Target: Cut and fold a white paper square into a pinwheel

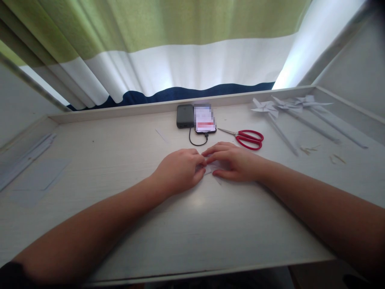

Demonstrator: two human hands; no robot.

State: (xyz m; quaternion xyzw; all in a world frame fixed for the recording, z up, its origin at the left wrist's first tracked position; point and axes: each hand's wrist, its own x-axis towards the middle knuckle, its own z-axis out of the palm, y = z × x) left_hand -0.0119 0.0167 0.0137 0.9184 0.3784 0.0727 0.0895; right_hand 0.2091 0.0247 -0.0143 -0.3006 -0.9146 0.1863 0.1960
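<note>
2 forearms (99, 224) — left hand (182, 168), right hand (236, 162) touching white paper (215, 165)

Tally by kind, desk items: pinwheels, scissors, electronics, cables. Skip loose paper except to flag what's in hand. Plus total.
Paper pinwheels: 3
Red-handled scissors: 1
Phone: 1
Dark power bank: 1
Black cable: 1
Total: 7
Not counted: paper between the left hand and right hand; mostly hidden.

left fingers (199, 175) and right fingers (223, 174) touch white paper (207, 170); red-handled scissors (240, 135) nearby.
</note>
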